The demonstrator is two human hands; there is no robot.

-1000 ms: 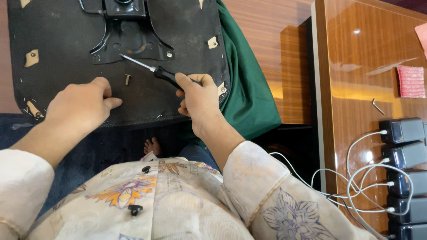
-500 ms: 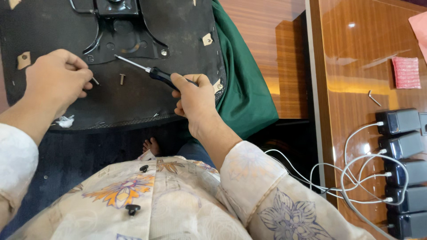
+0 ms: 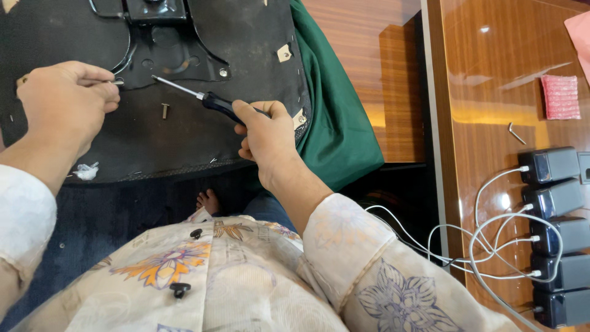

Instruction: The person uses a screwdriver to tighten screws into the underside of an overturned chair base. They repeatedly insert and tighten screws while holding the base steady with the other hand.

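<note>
1. Your right hand (image 3: pixel 265 136) is clenched around the dark handle of a screwdriver (image 3: pixel 206 98), fingers wrapped over it and thumb on top.
2. The screwdriver's long axis runs on a shallow diagonal: handle low and to the right in your fist, bare metal shaft rising to the upper left. Its tip points toward your left hand and ends just short of your fingertips.
3. The tool hovers over the black underside of a chair seat (image 3: pixel 246 43); whether the tip touches the surface cannot be told.
4. Your left hand (image 3: pixel 64 101) is closed in a pinch, thumb and forefinger holding a small metal piece (image 3: pixel 117 80), likely a screw, at the edge of the black metal bracket (image 3: pixel 184 52). Only its shiny end shows.
5. A loose bolt (image 3: pixel 165 110) lies on the seat underside just below the screwdriver's shaft, between your two hands, touching neither.
6. A crumpled white scrap (image 3: pixel 86 171) sits near the seat's lower edge, under your left wrist.
7. A green cloth (image 3: pixel 335 129) hangs down beside the seat on the right, behind your right hand.
8. On the wooden table (image 3: pixel 485 110) well off to the right lie a hex key (image 3: pixel 516 133), a pink packet (image 3: pixel 560 96), and a row of black chargers (image 3: pixel 556 166) with white cables (image 3: pixel 491 246).
</note>
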